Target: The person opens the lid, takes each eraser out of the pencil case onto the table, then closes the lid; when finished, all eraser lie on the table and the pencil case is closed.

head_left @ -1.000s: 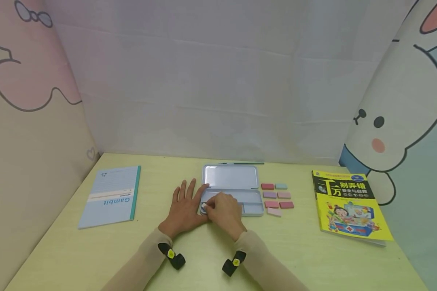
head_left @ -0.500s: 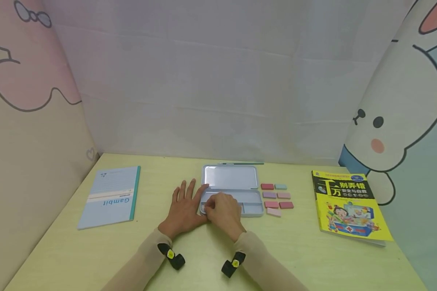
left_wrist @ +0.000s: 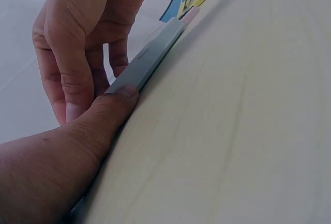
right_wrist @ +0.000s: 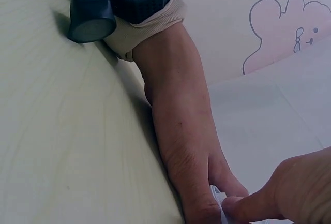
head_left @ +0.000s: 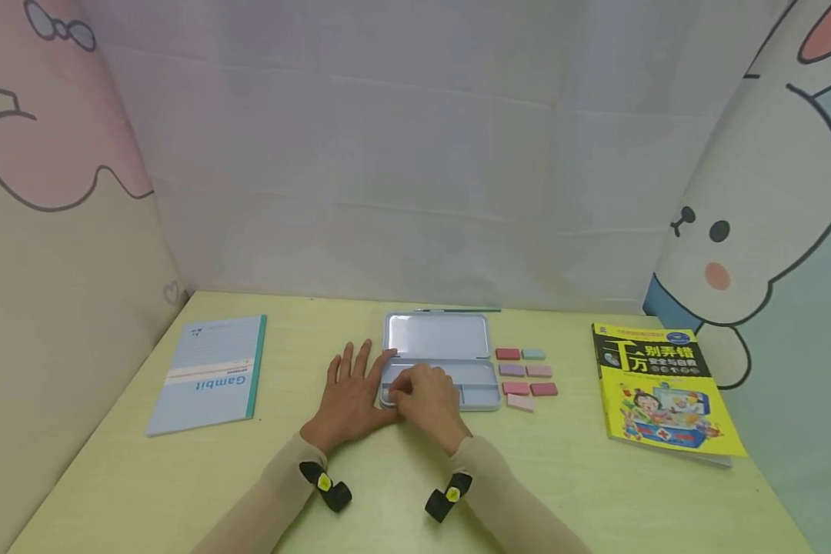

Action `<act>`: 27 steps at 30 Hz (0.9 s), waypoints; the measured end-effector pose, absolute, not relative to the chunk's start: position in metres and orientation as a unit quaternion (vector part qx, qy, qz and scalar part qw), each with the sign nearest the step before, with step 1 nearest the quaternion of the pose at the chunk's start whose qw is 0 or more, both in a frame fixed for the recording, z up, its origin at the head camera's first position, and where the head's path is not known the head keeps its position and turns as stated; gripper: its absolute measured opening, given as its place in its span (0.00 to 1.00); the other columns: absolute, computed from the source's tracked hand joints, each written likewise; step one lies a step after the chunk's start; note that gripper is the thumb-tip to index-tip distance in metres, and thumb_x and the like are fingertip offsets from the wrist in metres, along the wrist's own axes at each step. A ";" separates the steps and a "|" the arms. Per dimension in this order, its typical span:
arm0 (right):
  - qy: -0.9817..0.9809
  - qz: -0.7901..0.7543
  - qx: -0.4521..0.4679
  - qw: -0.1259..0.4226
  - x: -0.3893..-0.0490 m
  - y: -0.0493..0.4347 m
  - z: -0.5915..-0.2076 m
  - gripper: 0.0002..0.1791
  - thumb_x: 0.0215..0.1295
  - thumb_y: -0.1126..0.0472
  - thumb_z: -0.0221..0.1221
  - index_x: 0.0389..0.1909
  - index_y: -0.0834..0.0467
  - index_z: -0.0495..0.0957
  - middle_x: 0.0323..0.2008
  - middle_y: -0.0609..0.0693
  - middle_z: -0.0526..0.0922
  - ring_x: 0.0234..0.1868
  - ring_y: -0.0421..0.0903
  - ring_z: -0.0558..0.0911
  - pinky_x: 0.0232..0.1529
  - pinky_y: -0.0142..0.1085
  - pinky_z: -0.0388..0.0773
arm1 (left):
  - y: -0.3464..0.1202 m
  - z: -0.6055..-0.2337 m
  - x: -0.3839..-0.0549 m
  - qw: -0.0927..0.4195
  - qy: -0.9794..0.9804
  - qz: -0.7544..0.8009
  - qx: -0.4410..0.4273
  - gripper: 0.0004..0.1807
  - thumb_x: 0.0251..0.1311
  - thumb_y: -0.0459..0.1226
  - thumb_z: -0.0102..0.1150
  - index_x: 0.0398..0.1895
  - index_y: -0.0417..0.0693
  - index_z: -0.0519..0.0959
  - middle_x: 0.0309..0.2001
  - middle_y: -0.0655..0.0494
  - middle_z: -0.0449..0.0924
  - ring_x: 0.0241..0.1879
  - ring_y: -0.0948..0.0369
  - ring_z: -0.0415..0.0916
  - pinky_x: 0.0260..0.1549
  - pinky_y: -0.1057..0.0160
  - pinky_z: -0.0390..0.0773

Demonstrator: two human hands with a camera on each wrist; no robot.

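A pale blue tin case (head_left: 481,371) lies with its lid (head_left: 438,335) flipped back on the table. My left hand (head_left: 349,404) is spread on the table at the case's left end, and its thumb (left_wrist: 121,95) touches the case's front side in the left wrist view. My right hand (head_left: 428,400) reaches into the front left compartment, fingers bent. Between its fingertips is a small white block (right_wrist: 221,197), mostly hidden by the fingers. Several small pink, red, purple and mint blocks (head_left: 515,388) lie in pairs right of the case, with one pale pink block in front.
A thin dark green paintbrush (head_left: 460,311) lies behind the lid. On the left is a light blue notebook (head_left: 211,377); on the right, a yellow and black book (head_left: 665,392). Fabric walls stand around the back and sides of the table.
The white block at the right fingertips showed more clearly a second ago; it now sits lower, mostly out of sight. The right wrist shifts slightly. My left hand keeps its place.
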State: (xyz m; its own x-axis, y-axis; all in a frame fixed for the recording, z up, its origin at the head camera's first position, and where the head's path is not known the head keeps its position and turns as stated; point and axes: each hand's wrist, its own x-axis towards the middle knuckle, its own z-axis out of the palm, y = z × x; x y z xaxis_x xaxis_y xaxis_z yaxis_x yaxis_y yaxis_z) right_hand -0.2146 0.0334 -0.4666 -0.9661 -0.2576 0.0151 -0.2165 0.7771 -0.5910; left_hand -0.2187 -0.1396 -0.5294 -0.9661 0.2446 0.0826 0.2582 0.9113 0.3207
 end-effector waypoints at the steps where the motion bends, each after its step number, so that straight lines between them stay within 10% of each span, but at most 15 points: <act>1: 0.939 -0.317 -0.132 0.027 -0.214 0.035 -0.467 0.02 0.66 0.58 0.72 0.35 0.51 0.93 0.33 0.44 0.93 0.36 0.45 0.85 0.36 0.40 0.77 | -0.140 -0.530 -0.219 0.019 -0.977 -0.167 -0.128 0.56 0.57 0.71 0.65 0.85 0.63 0.58 0.86 0.36 0.50 0.86 0.29 0.43 0.80 0.27 0.50; 27: 0.931 -0.330 -0.149 -0.033 -0.203 0.119 -0.450 0.08 0.71 0.71 0.63 0.42 0.58 0.88 0.38 0.52 0.90 0.36 0.43 0.78 0.42 0.37 0.76 | -0.139 -0.525 -0.217 0.000 -0.973 -0.197 -0.121 0.60 0.54 0.79 0.61 0.86 0.66 0.55 0.88 0.37 0.45 0.87 0.31 0.37 0.83 0.29 0.43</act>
State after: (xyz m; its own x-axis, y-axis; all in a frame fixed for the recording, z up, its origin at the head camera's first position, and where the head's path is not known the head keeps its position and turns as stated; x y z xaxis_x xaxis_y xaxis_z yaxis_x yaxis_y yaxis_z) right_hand -0.2029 0.1190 -0.4500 -0.9535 -0.2552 0.1604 -0.2992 0.7373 -0.6057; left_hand -0.2167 -0.1389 -0.5245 -0.9706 0.2359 0.0478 0.2360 0.8930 0.3833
